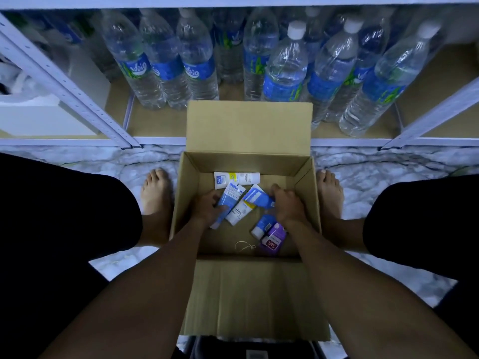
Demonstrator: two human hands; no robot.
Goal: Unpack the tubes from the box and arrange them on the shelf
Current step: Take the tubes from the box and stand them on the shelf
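- Marble-patterned floor [375,174] underfoot, with a low shelf [160,123] straight ahead, packed with water bottles [285,71] across the middle of its board.
- Between two bare feet: open cardboard box [248,161], far flap upright against the shelf edge, near flap folded toward the body.
- On the box bottom: six tubes, none on the shelf yet. Among them, far white tube [236,179] by the back wall, middle white tube [239,209] half under the others, small blue-and-white tube [263,225] and purple tube [272,240] toward the right wall.
- Left grip [210,207] curled round the pale blue tube [229,200]; right grip [286,203] clasping the dark blue tube [259,199].
- Probably light, soft-bodied and a little slick; best taken across the middle of the body, not by the flat crimped end.
- Tight between the box walls for two forearms; a straight lift should clear the rims.
- Bare board only at the left and right ends of the shelf and in a strip before the bottles, partly behind the raised flap.
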